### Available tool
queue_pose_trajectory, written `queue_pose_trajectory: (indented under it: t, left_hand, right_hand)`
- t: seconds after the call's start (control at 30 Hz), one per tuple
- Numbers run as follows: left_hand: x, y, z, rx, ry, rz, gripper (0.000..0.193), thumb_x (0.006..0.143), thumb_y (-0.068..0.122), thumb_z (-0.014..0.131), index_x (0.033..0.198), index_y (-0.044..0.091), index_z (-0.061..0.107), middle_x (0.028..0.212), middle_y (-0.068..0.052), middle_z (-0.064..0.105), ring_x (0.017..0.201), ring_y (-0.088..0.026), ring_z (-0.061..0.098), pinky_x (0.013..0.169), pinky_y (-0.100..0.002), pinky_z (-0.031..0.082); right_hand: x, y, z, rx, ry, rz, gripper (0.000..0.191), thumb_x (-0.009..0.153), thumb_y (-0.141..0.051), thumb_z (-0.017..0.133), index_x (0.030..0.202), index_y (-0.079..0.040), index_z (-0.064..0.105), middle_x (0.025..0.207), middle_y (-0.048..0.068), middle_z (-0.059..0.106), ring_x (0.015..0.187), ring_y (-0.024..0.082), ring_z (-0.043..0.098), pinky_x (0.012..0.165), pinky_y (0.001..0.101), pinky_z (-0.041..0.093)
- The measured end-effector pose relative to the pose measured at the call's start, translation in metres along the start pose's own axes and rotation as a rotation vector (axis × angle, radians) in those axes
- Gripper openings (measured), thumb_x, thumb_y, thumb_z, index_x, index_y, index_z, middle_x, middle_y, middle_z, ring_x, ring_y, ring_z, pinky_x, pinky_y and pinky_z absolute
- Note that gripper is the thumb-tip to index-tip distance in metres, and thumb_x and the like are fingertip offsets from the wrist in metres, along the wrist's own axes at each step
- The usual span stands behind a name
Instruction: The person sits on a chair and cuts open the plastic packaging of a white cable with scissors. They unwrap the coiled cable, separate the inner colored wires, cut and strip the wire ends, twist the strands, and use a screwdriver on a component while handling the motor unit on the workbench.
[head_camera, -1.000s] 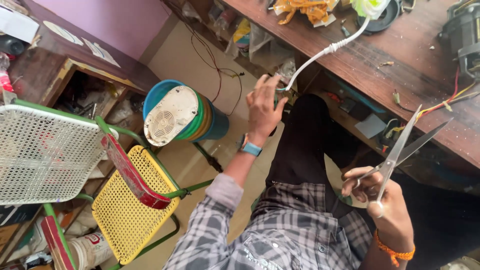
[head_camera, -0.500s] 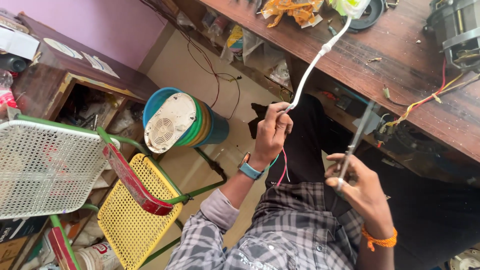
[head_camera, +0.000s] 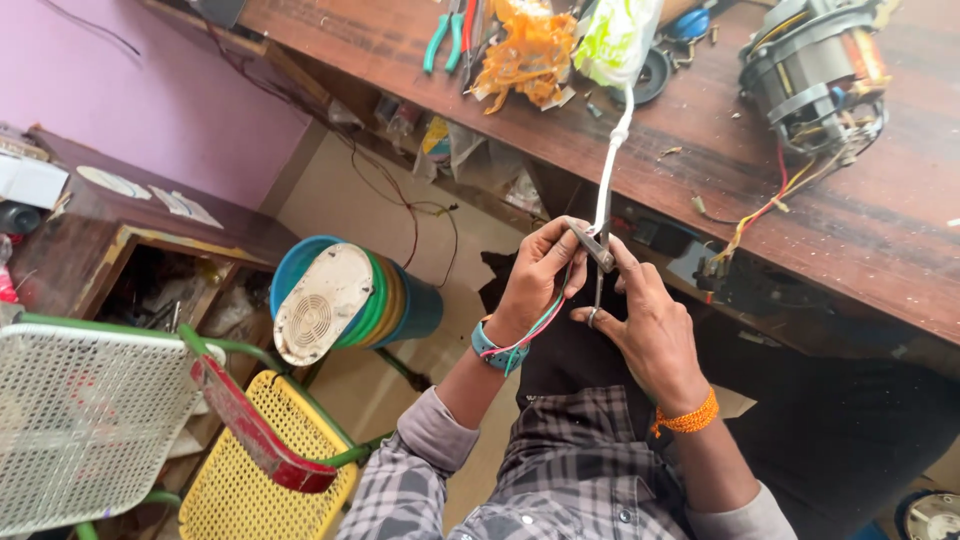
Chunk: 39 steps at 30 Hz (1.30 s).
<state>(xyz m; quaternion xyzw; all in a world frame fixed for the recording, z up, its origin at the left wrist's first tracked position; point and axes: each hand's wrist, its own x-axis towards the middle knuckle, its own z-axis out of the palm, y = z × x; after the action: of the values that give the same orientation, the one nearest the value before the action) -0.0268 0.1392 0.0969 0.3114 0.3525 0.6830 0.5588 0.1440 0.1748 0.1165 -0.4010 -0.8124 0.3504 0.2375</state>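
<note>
Partly, right hand (head_camera: 650, 320) hides scissors (head_camera: 597, 262) at white cable (head_camera: 606, 180).

White cable (head_camera: 606, 180), orange wristband (head_camera: 686, 420) — plaid shirt (head_camera: 560, 480), yellow mesh chair (head_camera: 255, 480)

A crinkly orange plastic wrapper (head_camera: 525, 50) lies at the top middle of the frame, on the brown wooden bench. Just to its right is a white and light green plastic bag (head_camera: 615, 38), bunched up at the top edge. Below the bench edge, a little left of the middle, small clear packets (head_camera: 445, 140) with bits of yellow sit on a shelf. At the far left edge, a white box (head_camera: 28, 180) rests on a dark wooden cabinet.
</note>
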Motion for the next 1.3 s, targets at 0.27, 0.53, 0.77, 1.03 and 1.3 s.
queue_pose_trajectory:
  t: [0.27,0.53,0.77,1.03,1.3]
  left_hand:
    - [0.0,-0.004,0.006,0.348,0.091,0.161,0.02,0.108,0.012,0.058,0.119,-0.002,0.069,0.083,-0.004,0.065,0.062,-0.009,0.064,0.052,-0.02,0.045]
    - [0.003,-0.002,0.012,0.615,0.057,0.365,0.019,0.1,-0.006,0.065,0.116,-0.001,0.074,0.098,-0.007,0.074,0.074,-0.011,0.068,0.065,-0.025,0.057]
    - [0.009,-0.01,0.017,0.692,0.028,0.58,0.023,0.098,-0.011,0.066,0.116,0.0,0.074,0.101,-0.009,0.074,0.093,-0.013,0.072,0.083,-0.027,0.06]
    - [0.008,-0.013,0.012,0.716,-0.016,0.572,0.026,0.097,-0.013,0.063,0.117,0.002,0.073,0.099,-0.009,0.075,0.08,-0.012,0.072,0.069,-0.025,0.059]
    - [0.016,0.008,0.003,0.949,-0.108,0.665,0.023,0.094,-0.007,0.069,0.113,0.005,0.074,0.092,-0.008,0.075,0.076,-0.015,0.072,0.068,-0.026,0.057]
  right_hand:
    - [0.007,-0.004,-0.017,-0.166,0.024,0.055,0.111,0.06,-0.044,0.092,0.156,-0.037,0.037,0.092,0.005,0.063,0.074,0.026,0.069,0.063,0.0424,0.057]
    - [0.0,-0.002,-0.012,-0.091,0.054,0.051,0.118,0.053,-0.045,0.093,0.156,-0.031,0.036,0.096,0.008,0.065,0.082,0.024,0.068,0.066,0.0419,0.057]
    - [0.002,0.011,-0.012,0.074,0.09,-0.016,0.114,0.053,-0.037,0.095,0.153,-0.012,0.046,0.089,0.01,0.064,0.074,0.021,0.061,0.069,0.0372,0.055]
    - [-0.004,-0.003,-0.023,0.047,0.079,0.02,0.106,0.054,-0.036,0.093,0.15,-0.016,0.051,0.084,0.007,0.067,0.07,0.019,0.065,0.066,0.0373,0.056]
    - [-0.012,-0.005,-0.04,-0.128,0.091,0.014,0.092,0.057,-0.039,0.092,0.142,-0.023,0.062,0.065,0.006,0.062,0.054,0.019,0.059,0.054,0.0364,0.05]
